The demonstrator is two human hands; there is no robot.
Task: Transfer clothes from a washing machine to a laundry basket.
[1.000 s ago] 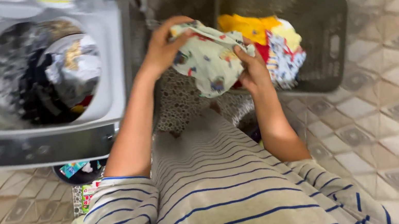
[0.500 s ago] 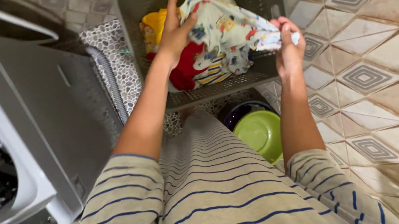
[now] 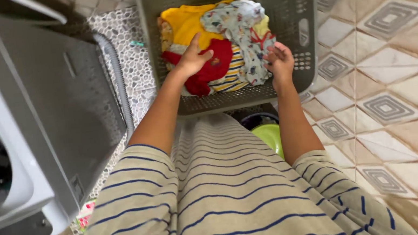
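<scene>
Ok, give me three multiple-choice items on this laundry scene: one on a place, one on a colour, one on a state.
1. Where does the left hand rest?
A. on the red garment in the grey basket
B. inside the washing machine
C. on the floor tiles

2. What colour is the garment at the basket's far left?
A. blue
B. yellow
C. black

3. How is the right hand?
A. flat on the floor
B. raised above the basket
C. curled at the patterned cloth, inside the basket

Answers: 1 A, its fingers lie on red fabric. 2 B, it is plainly yellow. 3 C, it sits at that cloth's lower edge.
</scene>
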